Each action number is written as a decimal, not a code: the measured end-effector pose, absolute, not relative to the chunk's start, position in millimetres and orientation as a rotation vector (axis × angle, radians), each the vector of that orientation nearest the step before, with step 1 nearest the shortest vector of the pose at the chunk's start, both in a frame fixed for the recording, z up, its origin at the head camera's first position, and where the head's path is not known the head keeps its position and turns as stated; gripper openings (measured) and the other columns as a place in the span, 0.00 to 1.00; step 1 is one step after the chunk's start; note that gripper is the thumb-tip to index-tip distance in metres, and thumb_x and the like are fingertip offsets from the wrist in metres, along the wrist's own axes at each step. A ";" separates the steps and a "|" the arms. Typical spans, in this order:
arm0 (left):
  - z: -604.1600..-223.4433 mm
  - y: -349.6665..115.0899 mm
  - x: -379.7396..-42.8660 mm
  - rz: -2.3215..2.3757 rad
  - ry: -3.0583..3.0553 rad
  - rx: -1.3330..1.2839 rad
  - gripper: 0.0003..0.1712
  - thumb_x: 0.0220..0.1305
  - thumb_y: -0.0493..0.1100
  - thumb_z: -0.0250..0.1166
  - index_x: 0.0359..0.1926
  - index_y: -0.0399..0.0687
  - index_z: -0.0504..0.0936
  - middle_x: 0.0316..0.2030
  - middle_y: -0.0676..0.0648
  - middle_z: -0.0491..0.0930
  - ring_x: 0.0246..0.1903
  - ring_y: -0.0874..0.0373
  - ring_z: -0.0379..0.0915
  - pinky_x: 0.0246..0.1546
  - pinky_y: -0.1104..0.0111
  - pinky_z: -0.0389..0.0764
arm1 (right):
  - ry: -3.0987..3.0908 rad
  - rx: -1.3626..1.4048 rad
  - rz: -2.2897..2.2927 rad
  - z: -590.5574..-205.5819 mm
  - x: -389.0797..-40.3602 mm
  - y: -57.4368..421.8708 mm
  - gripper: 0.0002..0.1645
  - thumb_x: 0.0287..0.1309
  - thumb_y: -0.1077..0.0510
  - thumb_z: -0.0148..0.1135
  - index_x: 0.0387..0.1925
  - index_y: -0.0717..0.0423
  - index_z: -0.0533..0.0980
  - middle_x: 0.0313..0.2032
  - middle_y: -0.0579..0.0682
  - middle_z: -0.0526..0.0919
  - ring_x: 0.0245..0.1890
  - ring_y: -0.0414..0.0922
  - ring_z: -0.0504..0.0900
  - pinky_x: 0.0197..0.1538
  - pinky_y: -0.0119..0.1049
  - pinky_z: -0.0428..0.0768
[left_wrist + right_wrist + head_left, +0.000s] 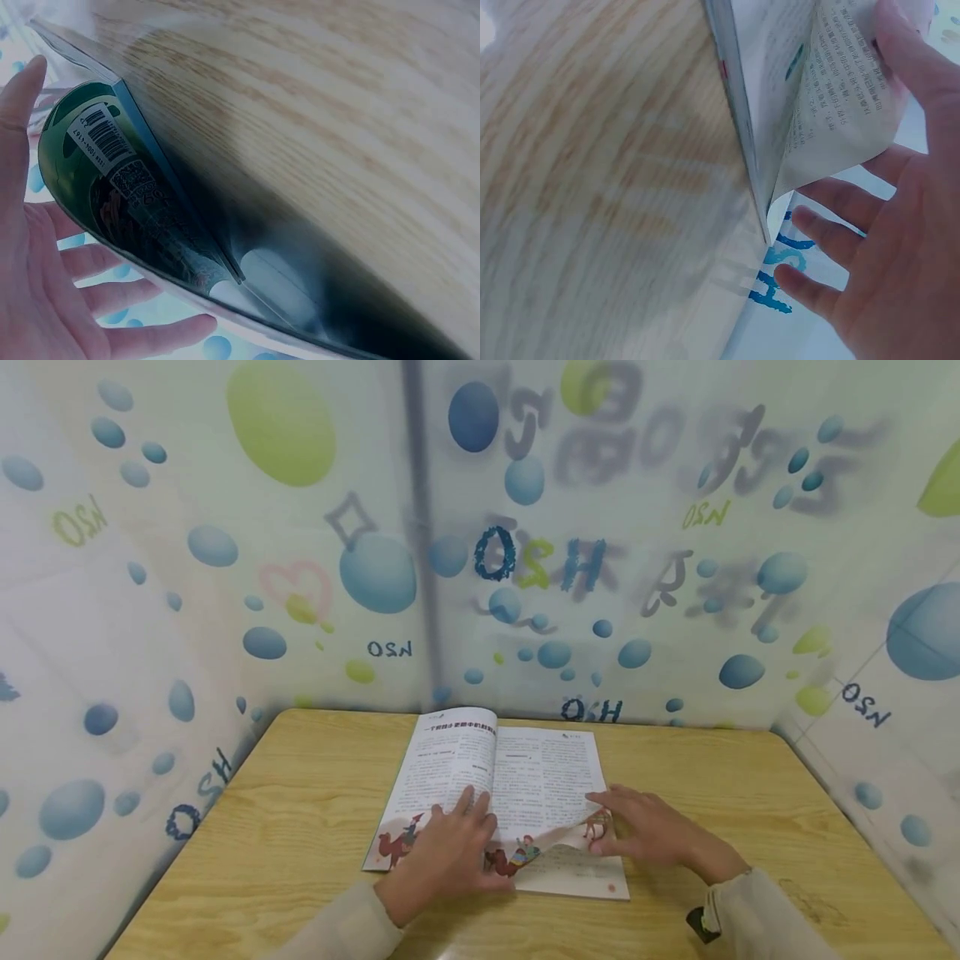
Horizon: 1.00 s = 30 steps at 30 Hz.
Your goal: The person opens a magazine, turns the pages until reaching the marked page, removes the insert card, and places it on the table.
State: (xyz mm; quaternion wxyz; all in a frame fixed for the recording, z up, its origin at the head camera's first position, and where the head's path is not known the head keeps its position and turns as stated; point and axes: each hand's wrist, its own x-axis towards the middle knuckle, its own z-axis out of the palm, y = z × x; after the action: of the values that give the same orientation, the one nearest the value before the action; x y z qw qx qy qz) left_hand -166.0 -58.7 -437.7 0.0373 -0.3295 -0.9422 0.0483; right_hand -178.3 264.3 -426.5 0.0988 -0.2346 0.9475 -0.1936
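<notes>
An open magazine (536,768) with printed columns and camel drawings lies on the wooden table. My left hand (450,847) rests over the lower part of the left page and the fold, its fingers relaxed. Thumb and fingers of my right hand (652,827) pinch the right page (566,831) near its outer edge. That page's lower corner is lifted and curled, baring another page beneath. In the right wrist view, the lifted page (847,112) bends between the thumb and fingers. The left wrist view shows the green back cover (112,195) with a barcode.
The wooden table (285,827) reaches a curtain (360,677) printed with bubbles and H2O lettering, at the back and both sides. A dark object (703,925) is at the right sleeve's cuff.
</notes>
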 end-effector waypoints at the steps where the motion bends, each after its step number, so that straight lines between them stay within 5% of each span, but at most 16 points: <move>1: -437.6 -58.1 -166.1 0.155 -2.895 -1.008 0.56 0.46 0.86 0.56 0.59 0.45 0.79 0.67 0.41 0.68 0.68 0.41 0.62 0.48 0.42 0.78 | 2.807 -0.683 -0.581 -425.3 -178.5 264.1 0.51 0.55 0.26 0.59 0.69 0.54 0.69 0.68 0.67 0.66 0.69 0.68 0.62 0.63 0.71 0.60; 14: -439.2 -58.5 -165.5 0.164 -2.842 -1.020 0.48 0.53 0.79 0.58 0.56 0.45 0.80 0.64 0.40 0.70 0.65 0.41 0.65 0.43 0.43 0.81 | 2.832 -0.684 -0.678 -413.5 -179.1 263.3 0.47 0.60 0.30 0.59 0.71 0.55 0.66 0.69 0.69 0.64 0.68 0.70 0.61 0.62 0.72 0.61; 30: -438.6 -61.3 -167.4 0.119 -2.813 -1.020 0.39 0.59 0.71 0.58 0.56 0.45 0.79 0.62 0.40 0.72 0.61 0.40 0.69 0.38 0.45 0.82 | 2.837 -0.623 -0.847 -401.3 -175.2 276.0 0.35 0.76 0.42 0.41 0.73 0.59 0.62 0.71 0.62 0.65 0.70 0.66 0.61 0.65 0.68 0.60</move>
State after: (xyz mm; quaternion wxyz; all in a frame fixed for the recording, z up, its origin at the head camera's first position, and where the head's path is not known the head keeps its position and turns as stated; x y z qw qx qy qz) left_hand -167.4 -61.3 -438.6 0.0735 -0.3396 -0.9368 0.0397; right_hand -175.2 276.0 -401.3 0.0578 -0.2057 0.9361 -0.2796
